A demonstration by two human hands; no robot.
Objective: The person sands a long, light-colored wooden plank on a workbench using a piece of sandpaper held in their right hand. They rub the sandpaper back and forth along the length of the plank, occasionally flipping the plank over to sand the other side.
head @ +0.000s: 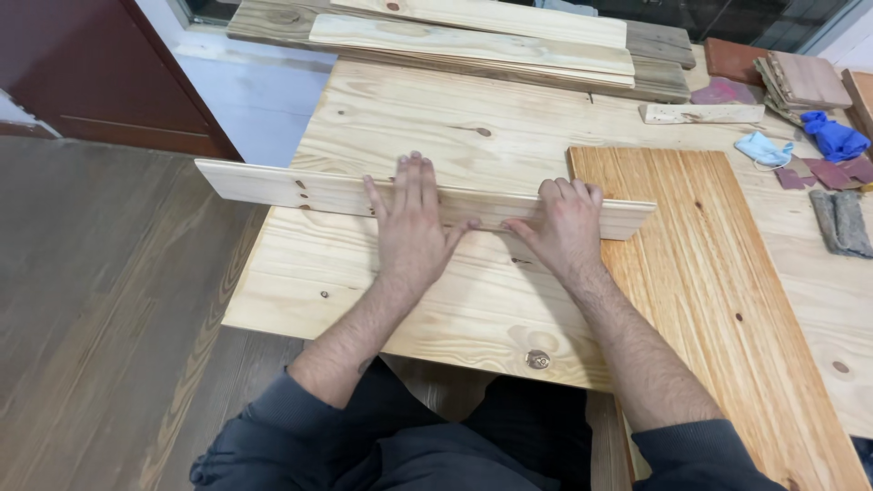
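A long pale pine board (273,185) stands on its edge across a wide pine panel (409,127) that lies flat. My left hand (411,221) lies flat against the near face of the upright board, fingers spread and reaching its top edge. My right hand (564,225) presses the same face a little to the right, fingers curled over the top edge. The two thumbs nearly meet between the hands. An orange-toned varnished board (718,273) lies flat on the right, under the upright board's right end.
Stacked planks (473,36) lie at the far edge. At the right are a small wood block (702,113), a light blue face mask (764,148), a blue cloth (835,136), sandpaper pieces (841,221) and stacked tiles (805,82). Wooden floor (100,300) is to the left.
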